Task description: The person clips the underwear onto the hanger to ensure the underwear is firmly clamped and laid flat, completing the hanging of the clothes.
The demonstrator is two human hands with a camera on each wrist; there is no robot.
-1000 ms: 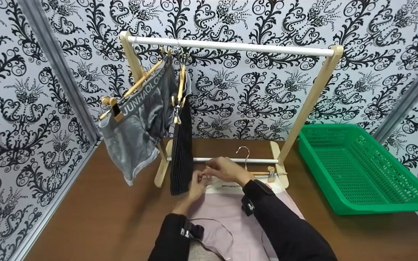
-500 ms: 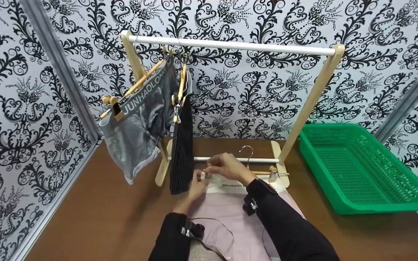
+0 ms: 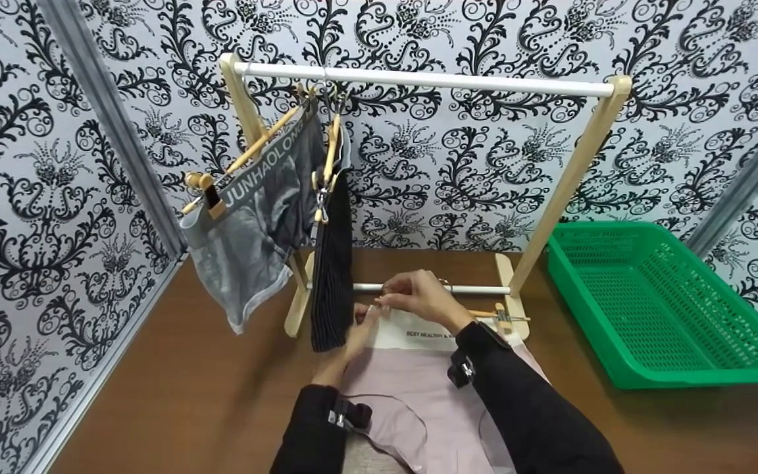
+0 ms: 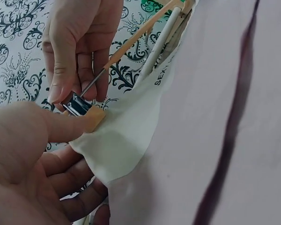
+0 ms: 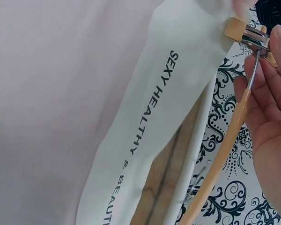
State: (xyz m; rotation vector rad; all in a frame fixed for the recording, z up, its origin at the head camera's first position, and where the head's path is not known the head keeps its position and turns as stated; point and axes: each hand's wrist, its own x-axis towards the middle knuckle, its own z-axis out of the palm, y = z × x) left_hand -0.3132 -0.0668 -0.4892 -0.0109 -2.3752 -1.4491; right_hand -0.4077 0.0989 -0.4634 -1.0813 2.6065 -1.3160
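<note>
A pink pair of underpants (image 3: 412, 375) with a white lettered waistband (image 3: 412, 331) lies on the table, with its upper left corner lifted. My left hand (image 3: 356, 334) pinches that corner, thumb over the clip's wooden pad in the left wrist view. My right hand (image 3: 426, 297) pinches the handle end of the metal-and-wood clip (image 5: 253, 37), whose jaws sit on the waistband corner. The clip belongs to a wooden clip hanger (image 5: 220, 150) behind the waistband. Its other clip (image 3: 503, 317) is at the waistband's right end; the hook is mostly hidden behind my right hand.
A wooden rack with a white rail (image 3: 431, 79) stands behind. On its left hang grey boxer briefs (image 3: 237, 263) and a black striped garment (image 3: 331, 283), close to my left hand. A green basket (image 3: 583, 322) stands at the right. Patterned walls enclose the table (image 3: 175, 395).
My right hand has shifted slightly right, and the hanger's hook has dropped mostly out of sight behind it. My left hand has closed in on the waistband corner. The head view has shifted a little.
</note>
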